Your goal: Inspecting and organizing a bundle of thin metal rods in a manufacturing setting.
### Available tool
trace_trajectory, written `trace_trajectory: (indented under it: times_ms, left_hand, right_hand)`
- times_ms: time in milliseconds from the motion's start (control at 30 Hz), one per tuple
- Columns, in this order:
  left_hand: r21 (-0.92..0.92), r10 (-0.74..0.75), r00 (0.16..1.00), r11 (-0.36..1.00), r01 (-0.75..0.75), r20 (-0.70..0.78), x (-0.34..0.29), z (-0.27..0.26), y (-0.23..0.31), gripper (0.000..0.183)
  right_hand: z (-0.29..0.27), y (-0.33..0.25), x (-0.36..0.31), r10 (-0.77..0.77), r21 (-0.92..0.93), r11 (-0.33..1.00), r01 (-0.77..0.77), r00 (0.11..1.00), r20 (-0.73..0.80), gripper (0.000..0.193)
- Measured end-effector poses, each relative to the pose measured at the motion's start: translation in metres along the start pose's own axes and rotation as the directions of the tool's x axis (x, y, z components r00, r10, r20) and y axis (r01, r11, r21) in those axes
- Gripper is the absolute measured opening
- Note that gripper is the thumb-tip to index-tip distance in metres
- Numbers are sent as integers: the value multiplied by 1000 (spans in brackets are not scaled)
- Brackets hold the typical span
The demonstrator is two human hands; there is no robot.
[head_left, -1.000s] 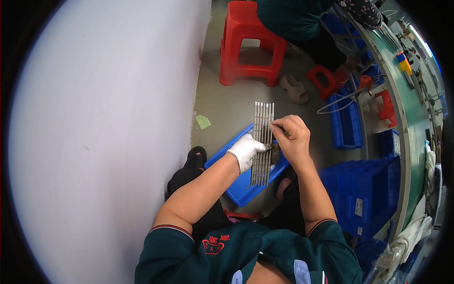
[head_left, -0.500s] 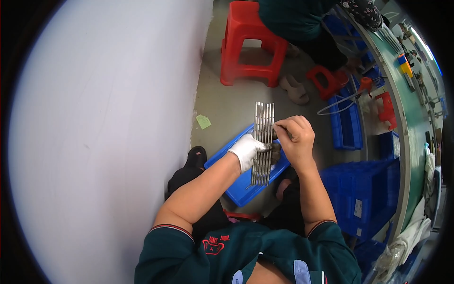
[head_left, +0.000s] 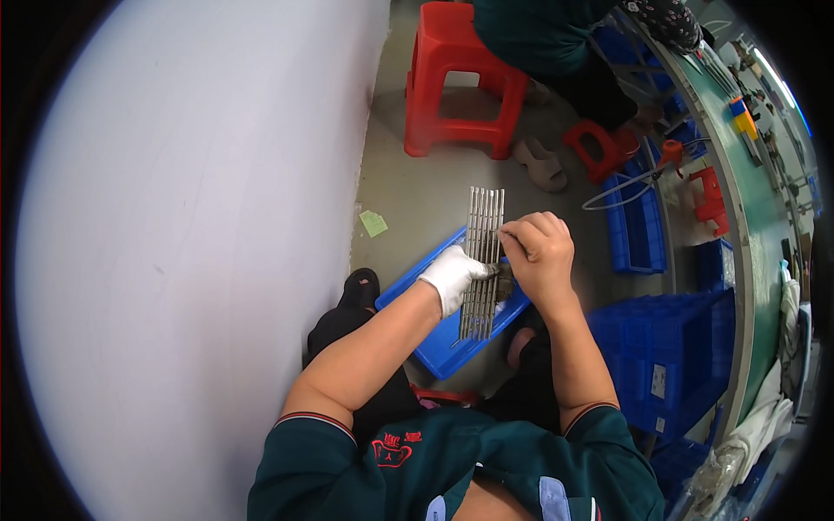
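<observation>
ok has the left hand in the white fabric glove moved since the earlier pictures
No: the white-gloved left hand shows no visible shift either way, judged against the blue rectangular plastic bin below it.

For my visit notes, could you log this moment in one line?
Left hand: white-gloved, gripping slim metal rods | Right hand: bare, at rods' right edge | Below: blue plastic bin

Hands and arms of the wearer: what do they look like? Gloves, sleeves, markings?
Left hand: white glove, darkened around the thumb tip. Right hand: no glove. Forearms uncovered. Short dark-green sleeves end in narrow red-and-white trim. No cables or markings visible on either forearm.
</observation>
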State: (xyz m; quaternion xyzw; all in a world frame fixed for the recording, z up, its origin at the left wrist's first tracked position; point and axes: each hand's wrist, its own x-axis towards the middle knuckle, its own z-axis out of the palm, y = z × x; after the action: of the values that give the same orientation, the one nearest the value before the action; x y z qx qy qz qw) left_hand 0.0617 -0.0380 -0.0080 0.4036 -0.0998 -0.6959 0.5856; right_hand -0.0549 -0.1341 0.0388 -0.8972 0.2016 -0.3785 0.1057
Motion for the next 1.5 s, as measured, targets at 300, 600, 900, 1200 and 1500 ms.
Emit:
trace_trajectory:
  times_ms: [300, 600, 900, 1200, 1500]
  left_hand:
    - [-8, -35, 999, 999, 35, -3, -1, -1, 4, 24]
    - [-71, -13, 1000, 997, 15, 26, -1, -6, 5, 26]
    - [-37, 26, 999, 999, -27, -36, 6, -11, -3, 19]
    - [-23, 46, 997, 999, -47, -59, 5, -8, -3, 22]
    - [-71, 7, 1000, 997, -9, -28, 8, -14, -3, 28]
  right_hand:
    - [0, -5, 1, 48, 63, 997, -45, 998, -50, 9]
    - [4, -1, -4, 163, 177, 969, -170, 985, 54, 8]
    - [3, -6, -4, -66, -11, 998, 66, 997, 32, 11]
    - [6, -7, -7, -37, -21, 999, 38, 998, 50, 10]
    - [0, -3, -4, 102, 57, 993, -106, 992, 67, 6]
